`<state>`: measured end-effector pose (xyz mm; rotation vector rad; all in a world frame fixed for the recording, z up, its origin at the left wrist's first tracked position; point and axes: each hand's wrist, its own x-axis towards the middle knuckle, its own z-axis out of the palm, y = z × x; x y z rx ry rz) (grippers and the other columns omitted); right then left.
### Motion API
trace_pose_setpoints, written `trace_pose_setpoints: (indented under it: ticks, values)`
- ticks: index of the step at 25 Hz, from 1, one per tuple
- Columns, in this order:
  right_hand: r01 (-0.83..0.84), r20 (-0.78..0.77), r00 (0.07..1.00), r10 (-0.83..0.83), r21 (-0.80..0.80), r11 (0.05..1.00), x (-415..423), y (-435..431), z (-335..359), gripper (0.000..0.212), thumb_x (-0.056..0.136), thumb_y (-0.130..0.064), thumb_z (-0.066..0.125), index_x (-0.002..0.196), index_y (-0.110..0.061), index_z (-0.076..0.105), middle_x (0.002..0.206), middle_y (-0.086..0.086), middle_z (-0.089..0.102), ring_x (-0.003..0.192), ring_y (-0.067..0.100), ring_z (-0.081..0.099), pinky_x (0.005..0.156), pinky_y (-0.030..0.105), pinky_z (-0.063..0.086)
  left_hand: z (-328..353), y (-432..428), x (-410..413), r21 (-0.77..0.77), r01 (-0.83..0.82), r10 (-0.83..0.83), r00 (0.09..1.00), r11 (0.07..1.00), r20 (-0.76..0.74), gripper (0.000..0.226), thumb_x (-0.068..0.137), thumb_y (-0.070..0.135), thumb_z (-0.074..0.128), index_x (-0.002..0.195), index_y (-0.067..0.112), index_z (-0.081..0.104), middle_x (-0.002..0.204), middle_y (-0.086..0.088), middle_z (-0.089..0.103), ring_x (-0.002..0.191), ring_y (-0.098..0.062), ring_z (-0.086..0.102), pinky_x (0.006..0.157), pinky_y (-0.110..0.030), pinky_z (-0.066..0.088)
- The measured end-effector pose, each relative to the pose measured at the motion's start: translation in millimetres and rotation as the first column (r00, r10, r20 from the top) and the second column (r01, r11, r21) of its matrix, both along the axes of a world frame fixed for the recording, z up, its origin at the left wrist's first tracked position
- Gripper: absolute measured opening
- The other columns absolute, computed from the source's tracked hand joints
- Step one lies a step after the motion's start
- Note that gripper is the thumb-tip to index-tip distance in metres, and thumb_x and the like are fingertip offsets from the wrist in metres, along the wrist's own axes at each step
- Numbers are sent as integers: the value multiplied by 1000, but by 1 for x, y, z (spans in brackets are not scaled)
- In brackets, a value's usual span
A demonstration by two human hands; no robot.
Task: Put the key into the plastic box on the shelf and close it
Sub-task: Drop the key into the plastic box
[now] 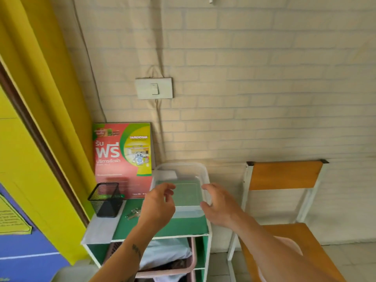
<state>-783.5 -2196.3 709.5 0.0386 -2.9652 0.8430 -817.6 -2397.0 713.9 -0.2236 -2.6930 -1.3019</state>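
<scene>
A clear plastic box (188, 210) stands on the green top of the shelf (183, 225), against the wall. Its clear lid (195, 169) appears tilted up at the back. A bunch of keys (133, 213) lies on the shelf top, left of the box and apart from it. My left hand (158, 203) hovers at the box's left rim with its fingers curled and apart, holding nothing. My right hand (220, 205) is at the box's right side, thumb and fingers spread around the wall. Whether either hand touches the box I cannot tell.
A black mesh pen holder (105, 199) sits at the shelf's left end, with a red and green poster (122, 159) leaning on the wall behind. A pink basket of cloth (166, 261) fills the compartment below. A wooden chair (284, 200) stands to the right.
</scene>
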Motion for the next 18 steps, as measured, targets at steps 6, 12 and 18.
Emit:
trace_pose_setpoints:
  ticks: [6, 12, 18]
  values:
    - [-81, 82, 995, 63, 236, 968, -23, -68, -21, 55, 95, -38, 52, 144, -16, 38, 141, 3, 45, 129, 25, 42, 106, 42, 40, -54, -84, -30, -152, -61, 40, 990, 986, -136, 42, 72, -7, 54, 106, 12, 70, 100, -4, 65, 91, -28, 61, 81, -39, 53]
    - [-124, 115, 990, 84, 402, 907, -39, -83, -42, 27, 94, -41, 53, 104, -17, 57, 93, 1, 61, 84, 24, 58, 72, 36, 44, -101, -104, -45, -446, 124, -78, 990, 887, 120, 55, 79, 15, 61, 132, 26, 54, 128, 2, 50, 116, -22, 44, 106, -40, 41]
    - [-80, 20, 997, 79, 459, 885, -45, -82, -54, 17, 95, -35, 51, 86, -22, 57, 72, -6, 57, 64, 16, 56, 61, 31, 49, -108, -104, -50, -467, 106, -77, 994, 878, 81, 51, 81, 3, 58, 128, 22, 59, 132, -1, 45, 115, -25, 41, 96, -40, 50]
